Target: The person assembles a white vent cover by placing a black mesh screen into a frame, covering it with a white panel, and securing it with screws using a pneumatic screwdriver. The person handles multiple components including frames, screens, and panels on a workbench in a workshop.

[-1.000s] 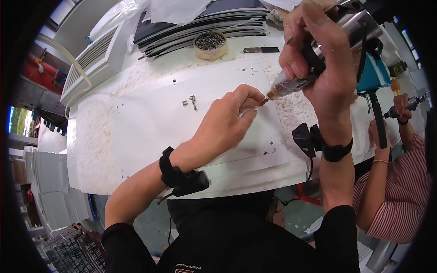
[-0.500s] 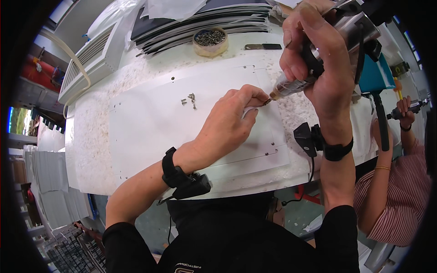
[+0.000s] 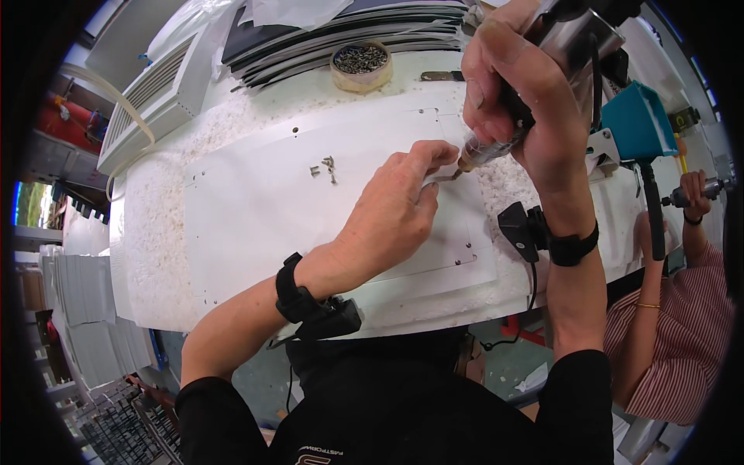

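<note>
My right hand (image 3: 535, 108) is wrapped round a power screwdriver (image 3: 573, 46) that slants down to the left. Its narrow tip (image 3: 463, 164) reaches the fingertips of my left hand (image 3: 395, 201), close over the right part of a flat white panel (image 3: 263, 209). Thumb and index finger of the left hand are curled together by the tip; what lies between them is too small to name. Several loose screws (image 3: 328, 164) lie on the panel left of that hand. Small dark holes or screws dot the panel's edges.
At the back stands a round tub of screws (image 3: 361, 68), before a stack of dark sheets (image 3: 341, 35). A flat dark-and-grey tool (image 3: 442, 76) lies right of the tub. A white louvred unit (image 3: 155, 93) stands at left, a teal tool (image 3: 635, 124) at right. A co-worker's hand (image 3: 695, 194) holds another driver.
My right hand and the screwdriver have shifted a little left, and the tip now sits lower against my left fingertips. The left hand has hardly moved.
</note>
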